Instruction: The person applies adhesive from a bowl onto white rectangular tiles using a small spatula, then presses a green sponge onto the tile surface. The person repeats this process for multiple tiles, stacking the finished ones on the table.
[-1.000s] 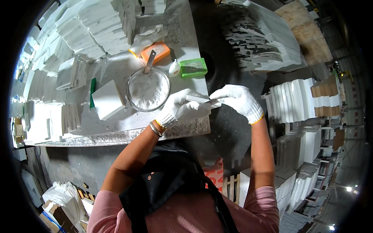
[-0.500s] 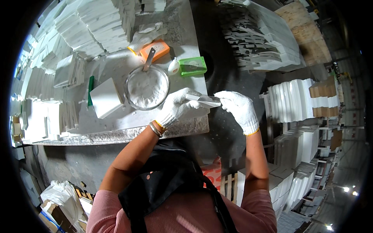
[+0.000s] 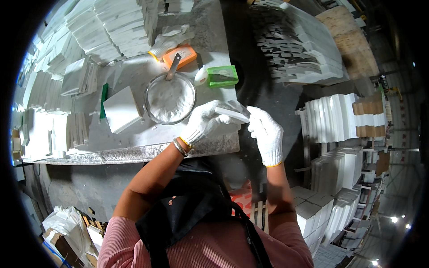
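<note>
White-gloved, my left hand [image 3: 203, 123] grips a white tile [image 3: 231, 115] by its left end, holding it above the table's right edge. At the tile's right end is my right hand [image 3: 266, 131], also gloved, its fingers closed on a thin grey flat tool [image 3: 243, 109] that meets the tile's far edge. The glove hides most of this tool, so its exact kind does not show. Left of my left hand stands a clear round bowl [image 3: 146, 107] of white powder or paste. A putty knife [image 3: 174, 67] leans on the bowl's far rim.
A white block [image 3: 121, 109] and a green strip [image 3: 104, 100] lie left of the bowl. Beyond it are an orange box [image 3: 181, 56], a green box [image 3: 222, 76], a white bottle [image 3: 201, 76] and a loose glove [image 3: 165, 44]. Tile stacks [image 3: 105, 31] crowd the table's far left.
My right hand has shifted slightly left and nearer to me, its wrist swinging inward. The tile has tilted, showing its long face more. My left hand has hardly moved.
</note>
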Available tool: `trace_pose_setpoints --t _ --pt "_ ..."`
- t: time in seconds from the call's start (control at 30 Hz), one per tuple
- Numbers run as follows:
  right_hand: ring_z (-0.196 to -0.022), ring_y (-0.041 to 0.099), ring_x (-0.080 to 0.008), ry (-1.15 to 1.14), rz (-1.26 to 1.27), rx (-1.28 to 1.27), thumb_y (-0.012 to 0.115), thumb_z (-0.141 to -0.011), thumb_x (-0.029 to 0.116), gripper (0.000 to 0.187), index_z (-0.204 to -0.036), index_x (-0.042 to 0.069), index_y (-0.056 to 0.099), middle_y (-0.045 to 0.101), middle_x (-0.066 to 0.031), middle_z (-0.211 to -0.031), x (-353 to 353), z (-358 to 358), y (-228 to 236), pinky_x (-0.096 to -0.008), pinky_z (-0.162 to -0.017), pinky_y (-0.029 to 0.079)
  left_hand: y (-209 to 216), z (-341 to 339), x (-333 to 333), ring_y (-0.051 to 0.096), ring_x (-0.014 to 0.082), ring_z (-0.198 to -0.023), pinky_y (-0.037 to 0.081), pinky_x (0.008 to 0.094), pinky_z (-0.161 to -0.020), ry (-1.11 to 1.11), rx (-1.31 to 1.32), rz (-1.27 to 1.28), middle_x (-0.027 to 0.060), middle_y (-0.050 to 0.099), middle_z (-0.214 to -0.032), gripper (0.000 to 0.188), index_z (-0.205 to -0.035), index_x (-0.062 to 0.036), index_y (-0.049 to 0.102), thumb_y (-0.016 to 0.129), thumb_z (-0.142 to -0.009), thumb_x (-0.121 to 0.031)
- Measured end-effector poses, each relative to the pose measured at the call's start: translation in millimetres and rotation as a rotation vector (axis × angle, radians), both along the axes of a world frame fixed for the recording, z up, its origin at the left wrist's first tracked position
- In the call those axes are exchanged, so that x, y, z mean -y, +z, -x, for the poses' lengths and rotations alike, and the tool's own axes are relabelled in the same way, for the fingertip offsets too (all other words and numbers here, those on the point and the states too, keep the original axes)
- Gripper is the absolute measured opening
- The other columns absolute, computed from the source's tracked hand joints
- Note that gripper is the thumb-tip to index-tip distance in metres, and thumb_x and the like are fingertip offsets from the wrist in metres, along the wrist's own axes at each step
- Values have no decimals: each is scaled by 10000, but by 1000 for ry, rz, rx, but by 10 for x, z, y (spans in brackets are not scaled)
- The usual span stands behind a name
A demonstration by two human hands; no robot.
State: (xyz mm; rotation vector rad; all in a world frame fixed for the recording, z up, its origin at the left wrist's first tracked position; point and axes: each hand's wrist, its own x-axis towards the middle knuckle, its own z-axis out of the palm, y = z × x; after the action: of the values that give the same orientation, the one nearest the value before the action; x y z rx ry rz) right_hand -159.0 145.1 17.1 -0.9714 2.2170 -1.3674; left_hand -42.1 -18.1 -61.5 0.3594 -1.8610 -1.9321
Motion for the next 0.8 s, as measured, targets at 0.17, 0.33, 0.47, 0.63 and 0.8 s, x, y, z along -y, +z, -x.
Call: trace_pose_setpoints --t 0.17,0.33,0.47,0.63,0.8 --pt "-665 558 -45 -51 84 49 582 -969 77 285 -1244 56 654 641 -19 -849 -19 -112 -76 -195 -558 449 -122 14 -3 625 116 -889 511 289 -811 17 -18 23 56 704 -972 304 -1106 -29 649 739 -871 -198" --pt "-678 566 -45 -149 137 210 583 -963 65 287 -1239 37 656 641 -18 -896 -163 30 9 -187 -546 440 21 -21 14 623 105 -898 514 286 -815 -48 2 -66 51 707 -976 312 -1121 -33 651 748 -862 -176" --pt "-677 576 -43 -150 62 209 583 -963 73 284 -1235 60 663 650 -17 -878 -94 -62 -31 -195 -554 458 -13 -29 6 616 98 -893 513 281 -810 -52 11 -94 44 701 -962 309 -1135 -36 653 743 -863 -154" --pt "-676 576 -51 142 14 45 589 -945 51 338 -1280 51 632 681 -23 -925 -34 -391 -8 -199 -597 469 -78 -10 17 610 94 -904 508 279 -827 -24 -7 2 36 693 -975 236 -1108 -35 650 699 -894 -122" --pt "-730 625 -81 -174 223 306 608 -946 93 401 -1334 11 548 705 -84 -904 -328 -147 31 -207 -632 489 -1 -34 -33 629 133 -973 510 295 -871 -99 -31 -454 48 661 -1058 338 -1217 -28 587 675 -931 -184"
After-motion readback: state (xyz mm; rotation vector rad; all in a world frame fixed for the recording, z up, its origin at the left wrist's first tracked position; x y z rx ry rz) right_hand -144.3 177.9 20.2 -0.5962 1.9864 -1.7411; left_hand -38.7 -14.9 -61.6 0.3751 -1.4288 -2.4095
